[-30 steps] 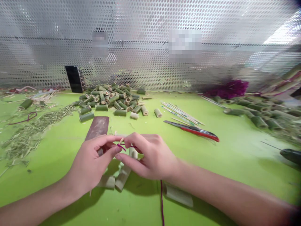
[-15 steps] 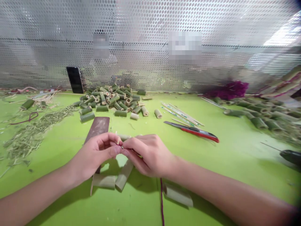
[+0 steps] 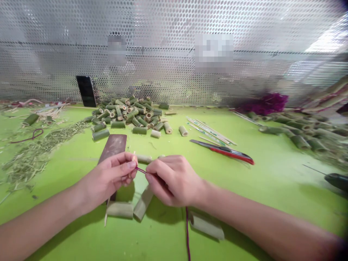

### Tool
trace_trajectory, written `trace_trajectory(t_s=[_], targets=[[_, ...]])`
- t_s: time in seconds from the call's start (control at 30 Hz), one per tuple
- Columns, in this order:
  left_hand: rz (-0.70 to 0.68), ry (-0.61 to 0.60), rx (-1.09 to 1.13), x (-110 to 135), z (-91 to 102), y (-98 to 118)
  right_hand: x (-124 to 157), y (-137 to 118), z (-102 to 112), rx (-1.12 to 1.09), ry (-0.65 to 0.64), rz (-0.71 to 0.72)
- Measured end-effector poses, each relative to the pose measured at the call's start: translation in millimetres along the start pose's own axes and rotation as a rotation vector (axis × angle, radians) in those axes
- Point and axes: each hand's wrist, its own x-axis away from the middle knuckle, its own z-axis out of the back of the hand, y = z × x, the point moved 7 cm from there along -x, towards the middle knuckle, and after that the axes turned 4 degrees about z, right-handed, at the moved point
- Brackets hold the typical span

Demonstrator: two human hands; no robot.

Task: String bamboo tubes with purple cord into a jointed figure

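Observation:
My left hand [image 3: 111, 177] is closed, thumb against fingers, pinching a thin wooden stick [image 3: 134, 156] and the end of a purple string [image 3: 140, 170]. A short length of that string runs taut to my right hand [image 3: 174, 181], whose thumb and forefinger are pressed together on it. From under my right hand a purple strand hangs down toward the front edge. Peeled bamboo tubes [image 3: 120, 209] lie on the green table below my hands, one more [image 3: 206, 226] under the right forearm. A brown flat board [image 3: 113, 146] is partly hidden behind my left hand.
A pile of green bamboo tubes [image 3: 132, 114] lies at the back, near an upright phone [image 3: 86, 91]. Thin sticks [image 3: 209, 130] and a red-handled box cutter [image 3: 231, 154] are right of centre. Shavings [image 3: 40, 156] cover the left; more bamboo [image 3: 300, 141] and a black-handled tool [image 3: 335, 180] lie right.
My hands have drawn a little apart, and a taut stretch of purple string now shows between them. The stick's tip stands more visibly above my left fingers.

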Motion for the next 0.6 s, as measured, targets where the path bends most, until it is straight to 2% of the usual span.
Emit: trace_trajectory(t_s=[0.13, 0.27, 0.33, 0.47, 0.6], targets=[[-0.036, 0.044, -0.029, -1.6, 5.4, 5.9, -0.7, 3.8, -1.2, -0.076, -0.018, -0.074], [-0.093, 0.088, -0.082, -2.2, 8.4, 11.6, -1.0, 13.0, -3.7, -0.248, -0.040, -0.264], [-0.114, 0.126, -0.094, -1.7, 11.3, 13.2, 0.8, 17.4, -5.2, -0.264, -0.057, -0.334], [-0.130, 0.179, -0.086, -1.3, 16.4, 14.6, 3.0, 16.4, -6.2, -0.187, -0.094, -0.251], [-0.080, 0.172, -0.060, -2.1, 16.5, 13.3, 3.6, 14.7, -2.7, -0.107, -0.065, -0.155]])
